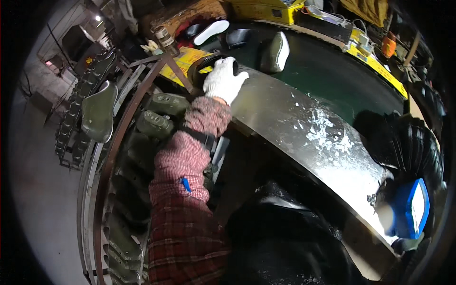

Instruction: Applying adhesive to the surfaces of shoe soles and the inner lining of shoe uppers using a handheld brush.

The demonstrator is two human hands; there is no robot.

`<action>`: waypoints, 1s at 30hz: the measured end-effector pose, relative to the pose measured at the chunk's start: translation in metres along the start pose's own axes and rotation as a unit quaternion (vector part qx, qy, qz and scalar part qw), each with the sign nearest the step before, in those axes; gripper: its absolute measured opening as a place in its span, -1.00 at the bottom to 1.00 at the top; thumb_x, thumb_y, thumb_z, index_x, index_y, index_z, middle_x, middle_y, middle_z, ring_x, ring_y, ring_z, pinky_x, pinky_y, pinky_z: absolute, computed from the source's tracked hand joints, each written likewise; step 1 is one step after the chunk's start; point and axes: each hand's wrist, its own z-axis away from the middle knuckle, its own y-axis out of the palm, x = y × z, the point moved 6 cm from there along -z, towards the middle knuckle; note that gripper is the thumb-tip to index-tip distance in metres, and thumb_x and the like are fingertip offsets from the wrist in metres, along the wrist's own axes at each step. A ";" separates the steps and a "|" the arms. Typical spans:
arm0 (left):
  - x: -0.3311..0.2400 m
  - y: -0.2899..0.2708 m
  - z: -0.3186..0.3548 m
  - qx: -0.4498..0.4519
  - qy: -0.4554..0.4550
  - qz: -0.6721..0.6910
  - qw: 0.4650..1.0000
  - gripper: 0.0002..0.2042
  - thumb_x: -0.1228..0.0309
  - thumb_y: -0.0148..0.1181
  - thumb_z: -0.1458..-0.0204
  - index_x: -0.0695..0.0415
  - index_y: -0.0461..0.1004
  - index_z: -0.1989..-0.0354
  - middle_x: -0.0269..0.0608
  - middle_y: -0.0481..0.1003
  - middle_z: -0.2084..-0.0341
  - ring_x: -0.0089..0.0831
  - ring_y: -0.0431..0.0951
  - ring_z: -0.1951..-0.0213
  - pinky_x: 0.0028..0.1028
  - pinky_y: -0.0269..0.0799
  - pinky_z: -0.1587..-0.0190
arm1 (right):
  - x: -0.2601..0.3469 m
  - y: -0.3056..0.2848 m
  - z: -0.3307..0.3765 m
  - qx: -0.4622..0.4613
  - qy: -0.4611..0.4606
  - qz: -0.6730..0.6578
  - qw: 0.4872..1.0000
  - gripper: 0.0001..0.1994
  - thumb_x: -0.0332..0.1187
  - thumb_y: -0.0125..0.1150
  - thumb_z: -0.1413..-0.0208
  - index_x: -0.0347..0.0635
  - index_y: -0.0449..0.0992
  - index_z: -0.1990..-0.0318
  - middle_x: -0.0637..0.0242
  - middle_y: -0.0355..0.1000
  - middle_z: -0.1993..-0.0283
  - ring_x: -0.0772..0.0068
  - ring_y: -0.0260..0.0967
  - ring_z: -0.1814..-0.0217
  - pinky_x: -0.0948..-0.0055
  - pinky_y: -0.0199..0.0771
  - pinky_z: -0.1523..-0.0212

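Observation:
My left hand (222, 81), in a white knit glove, reaches to the far end of the metal-topped bench. It is closed about a black, rounded, hollow piece (195, 71), whose dark part shows between thumb and fingers; yellow shows through its opening. The fingertips are partly hidden. Beyond the hand, a white sole-shaped piece (212, 32) lies beside a black cupped piece (238, 38). Further right stands an olive shoe last (271, 54) with a white sole face. My right hand does not show.
The scuffed metal plate (280, 118) runs diagonally beside a dark green surface (318, 90). Black ribbed pieces (403, 142) and a blue-rimmed object (412, 209) stand at right. A rack's rusty frame (123, 118) with several olive lasts (154, 124) is at left. Yellow boxes (266, 12) line the back.

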 end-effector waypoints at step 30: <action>-0.168 -0.039 0.123 0.236 0.287 -0.028 0.928 -0.70 0.20 0.14 -0.02 0.16 0.48 0.19 -0.02 0.57 0.33 -0.06 0.61 0.28 -0.15 0.52 0.23 | -0.016 0.103 0.054 -0.019 0.043 -0.239 0.970 -0.71 -0.45 0.21 -0.10 -0.25 0.49 0.01 0.22 0.47 0.07 0.36 0.46 0.12 0.43 0.49 0.16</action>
